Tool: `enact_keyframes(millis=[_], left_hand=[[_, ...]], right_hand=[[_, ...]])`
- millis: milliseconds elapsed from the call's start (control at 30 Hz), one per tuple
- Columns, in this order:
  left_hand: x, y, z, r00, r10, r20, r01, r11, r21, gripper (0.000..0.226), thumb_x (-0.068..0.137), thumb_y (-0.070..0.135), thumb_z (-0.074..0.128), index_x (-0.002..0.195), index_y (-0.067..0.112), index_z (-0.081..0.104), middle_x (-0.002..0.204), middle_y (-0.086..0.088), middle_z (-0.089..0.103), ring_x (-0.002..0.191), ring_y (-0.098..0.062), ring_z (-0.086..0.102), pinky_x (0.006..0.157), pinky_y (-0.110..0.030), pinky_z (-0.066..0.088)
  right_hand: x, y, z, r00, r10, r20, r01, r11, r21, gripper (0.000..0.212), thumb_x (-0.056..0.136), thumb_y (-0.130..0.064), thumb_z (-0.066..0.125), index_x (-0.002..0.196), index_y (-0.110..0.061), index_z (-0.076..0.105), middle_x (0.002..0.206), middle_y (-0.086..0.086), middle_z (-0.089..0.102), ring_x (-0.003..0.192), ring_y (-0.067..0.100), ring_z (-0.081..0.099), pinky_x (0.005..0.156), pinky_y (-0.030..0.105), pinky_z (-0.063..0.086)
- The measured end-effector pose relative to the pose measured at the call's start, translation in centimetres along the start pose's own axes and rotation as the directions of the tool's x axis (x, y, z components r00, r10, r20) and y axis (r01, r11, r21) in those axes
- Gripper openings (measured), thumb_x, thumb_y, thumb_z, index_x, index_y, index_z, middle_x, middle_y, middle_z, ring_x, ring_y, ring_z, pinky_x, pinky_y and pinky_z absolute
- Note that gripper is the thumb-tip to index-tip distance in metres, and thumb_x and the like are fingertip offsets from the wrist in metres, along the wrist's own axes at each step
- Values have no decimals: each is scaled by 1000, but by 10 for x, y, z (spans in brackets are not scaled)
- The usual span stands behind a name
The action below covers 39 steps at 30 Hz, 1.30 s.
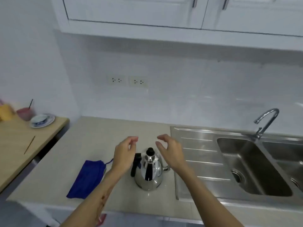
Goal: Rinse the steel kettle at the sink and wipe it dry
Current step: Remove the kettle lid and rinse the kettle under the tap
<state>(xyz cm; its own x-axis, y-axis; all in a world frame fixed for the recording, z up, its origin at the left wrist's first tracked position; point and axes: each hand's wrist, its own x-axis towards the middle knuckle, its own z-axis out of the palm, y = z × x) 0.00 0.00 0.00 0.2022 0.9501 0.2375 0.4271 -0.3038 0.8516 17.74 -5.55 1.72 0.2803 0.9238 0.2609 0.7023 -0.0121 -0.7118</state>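
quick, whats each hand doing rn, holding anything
Left hand: open, fingers loosely curled, holding nothing, above the kettle.
Right hand: open, curled, empty, also not touching it.

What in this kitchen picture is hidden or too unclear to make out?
- Head view: the kettle has its spout tip behind the right hand's wrist; its contents are unseen, since the lid is on.
- The second sink basin is cut off by the right edge.
- The cup and yellow object at far left are blurred, so I cannot identify them.
- The blue cloth is partly covered by the left forearm.
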Motion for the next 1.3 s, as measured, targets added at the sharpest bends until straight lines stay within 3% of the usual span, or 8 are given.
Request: enact_keyframes(millis=[233,433,600,800,933,1100,1200,1300], left_hand=[[15,-60,26,971,-217,103,204,971,125,28,102,15,45,126,7,58,123,-8,62,113,-20,56,91,-22,41],[35,-91,38,924,-259,282,231,964,130,33,104,31,38,85,11,57,77,-8,63,67,-16,59,52,-18,43],[48,-101,42,913,-219,343,177,973,149,55,104,37,35,58,13,55,54,-5,54,48,-14,52,44,-23,39],[68,-102,40,939,-193,284,168,980,110,57,104,29,37,51,16,49,50,-2,51,45,-14,48,40,-17,36],[71,-107,43,948,-173,265,144,981,127,57,105,26,37,50,16,48,48,-1,49,43,-11,46,38,-16,37],[71,-113,44,954,-149,261,132,988,83,59,105,25,36,47,15,41,46,1,42,42,-11,38,38,-18,32],[71,-110,43,953,-139,270,122,989,80,58,105,25,36,49,15,43,46,1,43,41,-10,39,37,-17,33],[70,-110,44,954,-143,263,128,989,74,58,105,25,36,49,14,43,47,0,44,42,-11,40,38,-17,34]], right_hand=[[5,23,64,972,124,200,-121,992,-28,46,93,-41,59,132,-17,53,111,-2,66,100,14,61,82,23,47],[4,34,85,975,175,137,-187,980,75,36,95,-35,58,128,-20,52,117,-6,62,109,16,59,88,40,56],[5,37,98,978,208,18,-209,970,124,36,99,-20,54,133,-12,50,127,-4,63,125,7,50,111,41,40],[26,38,109,982,188,-21,-184,974,132,26,98,-12,53,124,-6,53,133,-1,61,133,19,47,114,44,35],[27,35,113,980,193,-45,-185,972,144,17,97,-11,54,114,-9,57,128,1,65,129,20,52,105,36,45],[38,31,97,836,495,-237,-338,804,490,12,100,-27,51,101,-17,59,92,-13,70,80,9,65,72,28,51],[33,29,90,886,433,-168,-289,797,530,6,98,-20,56,100,-14,58,111,-7,72,75,8,65,72,23,54],[12,30,86,846,479,-234,-248,743,622,10,99,-19,54,103,-11,57,118,-6,71,82,5,67,70,22,54]])
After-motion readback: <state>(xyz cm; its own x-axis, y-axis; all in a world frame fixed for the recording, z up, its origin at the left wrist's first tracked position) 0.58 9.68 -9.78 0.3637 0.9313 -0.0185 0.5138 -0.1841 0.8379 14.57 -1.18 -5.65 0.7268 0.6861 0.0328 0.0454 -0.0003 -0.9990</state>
